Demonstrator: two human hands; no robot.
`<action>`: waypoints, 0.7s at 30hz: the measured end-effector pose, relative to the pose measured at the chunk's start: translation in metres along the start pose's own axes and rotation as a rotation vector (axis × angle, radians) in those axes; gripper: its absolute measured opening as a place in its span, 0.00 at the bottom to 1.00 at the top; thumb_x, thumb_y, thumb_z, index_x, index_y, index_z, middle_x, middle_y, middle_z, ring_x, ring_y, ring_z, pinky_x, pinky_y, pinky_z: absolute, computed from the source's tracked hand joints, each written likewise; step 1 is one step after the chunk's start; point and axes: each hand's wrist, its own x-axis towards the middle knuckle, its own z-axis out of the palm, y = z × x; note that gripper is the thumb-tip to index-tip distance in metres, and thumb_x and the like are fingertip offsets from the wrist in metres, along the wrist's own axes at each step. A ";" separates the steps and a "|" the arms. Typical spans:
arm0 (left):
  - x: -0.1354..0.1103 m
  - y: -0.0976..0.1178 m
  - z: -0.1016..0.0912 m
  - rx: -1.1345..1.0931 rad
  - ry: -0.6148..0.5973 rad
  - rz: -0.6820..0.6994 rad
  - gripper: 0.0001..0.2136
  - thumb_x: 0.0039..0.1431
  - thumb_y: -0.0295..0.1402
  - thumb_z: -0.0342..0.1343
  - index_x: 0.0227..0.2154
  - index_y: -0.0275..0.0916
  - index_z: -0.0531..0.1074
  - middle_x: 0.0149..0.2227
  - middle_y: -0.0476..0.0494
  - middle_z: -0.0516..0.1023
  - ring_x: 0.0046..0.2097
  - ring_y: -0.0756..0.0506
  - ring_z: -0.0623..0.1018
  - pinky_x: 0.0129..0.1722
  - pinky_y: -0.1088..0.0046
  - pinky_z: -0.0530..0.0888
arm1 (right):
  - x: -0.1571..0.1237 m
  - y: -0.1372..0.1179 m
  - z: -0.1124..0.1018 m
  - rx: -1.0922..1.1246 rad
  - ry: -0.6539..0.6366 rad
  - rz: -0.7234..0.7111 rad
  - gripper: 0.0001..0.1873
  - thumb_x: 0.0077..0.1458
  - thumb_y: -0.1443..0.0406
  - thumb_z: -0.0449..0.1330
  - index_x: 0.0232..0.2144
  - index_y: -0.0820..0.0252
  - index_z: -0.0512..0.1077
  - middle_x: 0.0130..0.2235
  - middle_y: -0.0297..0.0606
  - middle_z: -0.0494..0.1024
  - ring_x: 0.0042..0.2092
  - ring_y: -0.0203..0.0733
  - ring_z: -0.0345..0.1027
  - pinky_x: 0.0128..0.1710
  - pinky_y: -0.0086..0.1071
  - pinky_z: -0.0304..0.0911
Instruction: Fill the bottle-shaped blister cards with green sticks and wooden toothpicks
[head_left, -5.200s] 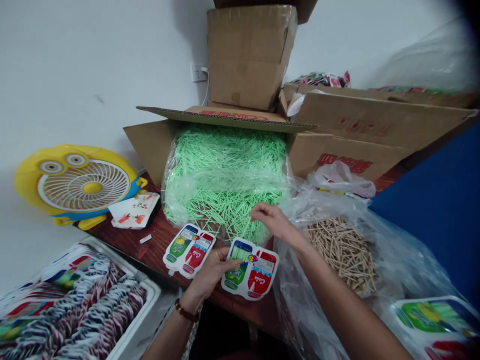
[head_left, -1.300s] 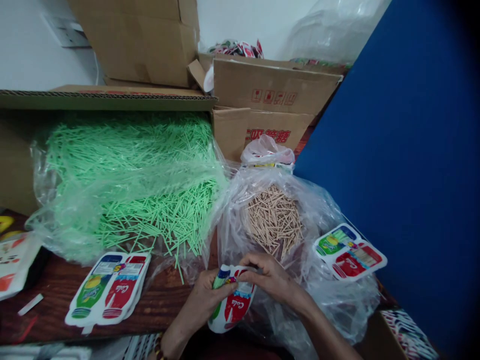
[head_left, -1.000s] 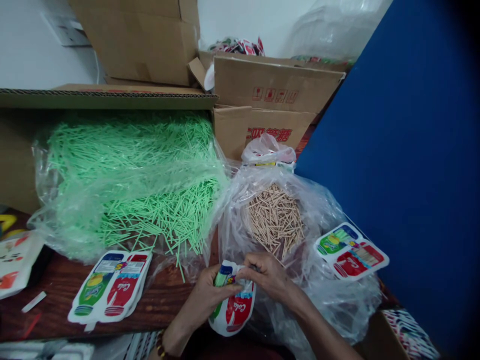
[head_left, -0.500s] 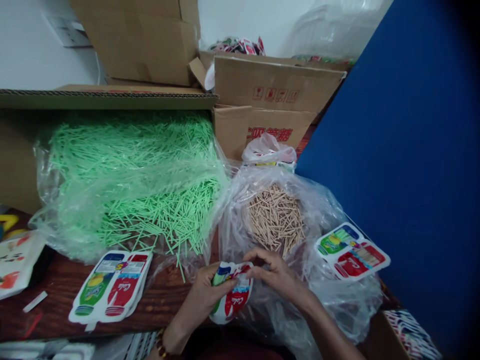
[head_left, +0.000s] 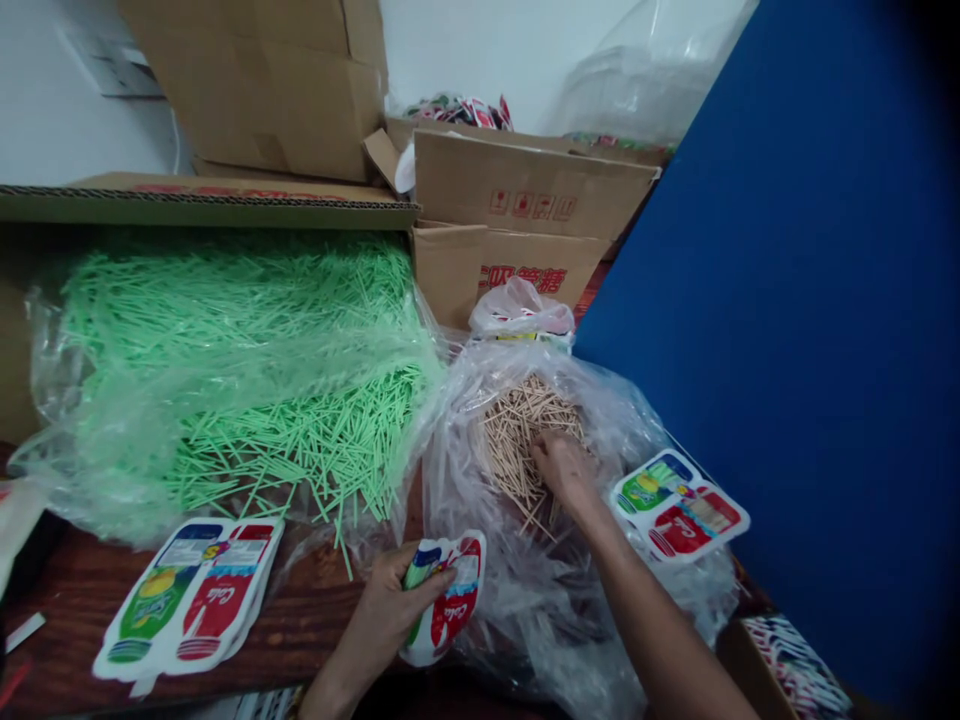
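My left hand point(head_left: 386, 612) is closed around a bottle-shaped printed pouch point(head_left: 455, 598) with a green drink half and a red "Cola" half. Green sticks show in the pouch's green half, and my thumb lies across its front. My right hand point(head_left: 566, 468) reaches into a heap of thin brown sticks point(head_left: 514, 435) in a clear plastic bag point(head_left: 457, 470). Its fingers are bent and pressed together on the sticks, with the fingertips partly hidden. On the bag's right side lies another printed pouch point(head_left: 682, 505), with sticks showing in both halves.
Thin green sticks point(head_left: 300, 430) spill from a plastic-lined carton on the left. A stack of flat printed pouches point(head_left: 187, 597) lies on the wooden table point(head_left: 64, 600). Cardboard boxes point(head_left: 532, 185) stand behind, and a blue panel point(head_left: 772, 300) rises on the right.
My right hand has left the pouch and moved forward into the brown sticks. My left hand still holds the pouch. The whole view has shifted slightly.
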 end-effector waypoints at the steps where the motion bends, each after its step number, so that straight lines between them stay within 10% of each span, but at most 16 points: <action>1: -0.001 -0.002 -0.001 -0.015 0.008 -0.008 0.11 0.49 0.38 0.63 0.24 0.34 0.74 0.24 0.49 0.72 0.27 0.50 0.69 0.26 0.79 0.68 | -0.002 -0.002 0.000 -0.011 0.003 -0.006 0.11 0.57 0.66 0.51 0.31 0.60 0.73 0.39 0.43 0.77 0.42 0.43 0.68 0.39 0.31 0.55; 21: -0.006 -0.004 -0.002 -0.139 0.041 -0.081 0.13 0.45 0.40 0.65 0.26 0.33 0.75 0.24 0.49 0.76 0.25 0.49 0.72 0.26 0.77 0.70 | 0.005 -0.053 0.023 -0.164 -0.207 -0.015 0.17 0.56 0.71 0.49 0.44 0.68 0.73 0.48 0.58 0.74 0.50 0.55 0.67 0.51 0.47 0.52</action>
